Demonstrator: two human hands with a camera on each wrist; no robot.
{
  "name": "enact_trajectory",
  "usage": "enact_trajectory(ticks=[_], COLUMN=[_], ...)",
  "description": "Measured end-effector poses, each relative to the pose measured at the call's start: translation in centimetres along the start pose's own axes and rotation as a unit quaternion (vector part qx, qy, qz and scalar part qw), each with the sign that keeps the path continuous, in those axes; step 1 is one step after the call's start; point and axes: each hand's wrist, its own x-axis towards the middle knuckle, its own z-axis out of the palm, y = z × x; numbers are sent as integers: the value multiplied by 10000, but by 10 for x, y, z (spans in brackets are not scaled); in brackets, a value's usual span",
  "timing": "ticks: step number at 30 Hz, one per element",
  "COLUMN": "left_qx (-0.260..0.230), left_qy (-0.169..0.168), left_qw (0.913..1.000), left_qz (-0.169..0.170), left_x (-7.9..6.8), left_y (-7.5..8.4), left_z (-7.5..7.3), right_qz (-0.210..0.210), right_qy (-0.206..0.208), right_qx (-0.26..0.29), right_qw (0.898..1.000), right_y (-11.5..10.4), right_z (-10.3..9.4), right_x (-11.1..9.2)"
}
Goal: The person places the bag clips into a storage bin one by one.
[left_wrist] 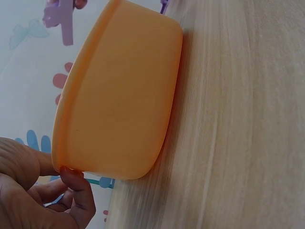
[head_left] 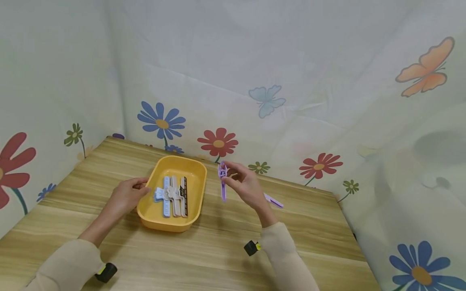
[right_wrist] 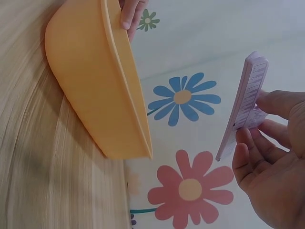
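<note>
My left hand (head_left: 125,197) grips the left rim of a yellow plastic tub (head_left: 167,226), thumb and fingers at its edge. Inside the tub lie several long clips side by side: a light blue clip (head_left: 166,209), a pale grey-white clip (head_left: 176,208), and one with a black patterned strip (head_left: 186,198). Right of the tub, my right hand (head_left: 247,188) pinches a long purple plastic clip (head_left: 223,190) above the table. In the right wrist view this clip (right_wrist: 248,95) shows ruled markings along its bar, with fingertips at its middle.
Another purple clip (head_left: 274,201) lies on the wooden table (head_left: 313,238), partly hidden behind my right hand. White fabric walls (head_left: 225,60) with printed flowers and butterflies enclose the table's back and sides. A black wrist device (head_left: 251,247) sits at my right sleeve.
</note>
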Motion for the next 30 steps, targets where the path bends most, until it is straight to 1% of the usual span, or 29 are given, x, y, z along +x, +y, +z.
enact_trajectory(ticks=[4,10,21,30], left_qx=[-3,-10,-26,-72], left_qy=[18,64,83,67], left_qw=[10000,9999,9996,9997], left_qz=[-3,144,272,225], left_x=[1,0,0,0], left_y=[-1,-1,-3,-3], left_z=[0,0,0,0], right_qz=[-105,-143,-65,14], right_qy=[-42,-92,-271,-328], right_qx=[88,28,24,-44], right_qw=[9999,9999,9996,9994], right_y=[-2,-1,-4,-8], right_z=[4,13,31,44], right_x=[3,9,19,25])
